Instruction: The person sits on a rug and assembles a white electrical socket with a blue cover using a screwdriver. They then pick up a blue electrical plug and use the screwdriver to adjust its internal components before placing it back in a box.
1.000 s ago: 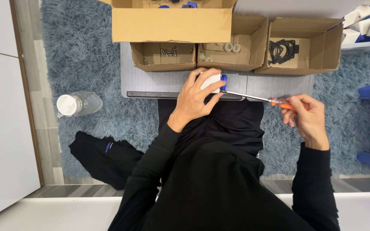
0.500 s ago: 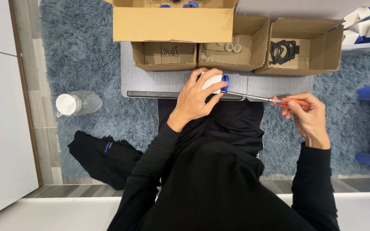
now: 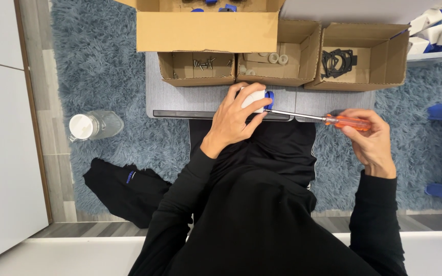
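Grey board [image 3: 180, 99] edge; left hand [image 3: 234, 120] grips white part [image 3: 254, 97]; right hand [image 3: 369, 140] clasps screwdriver [image 3: 323, 119].

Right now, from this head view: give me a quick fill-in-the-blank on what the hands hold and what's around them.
1. The right hand grips a screwdriver with an ____ handle.
2. The left hand holds a white part with a ____ piece on its side.
3. The plastic bottle lies on the shaggy ____.
4. The cardboard box nearest that bottle holds small ____.

Missing words: orange; blue; rug; screws
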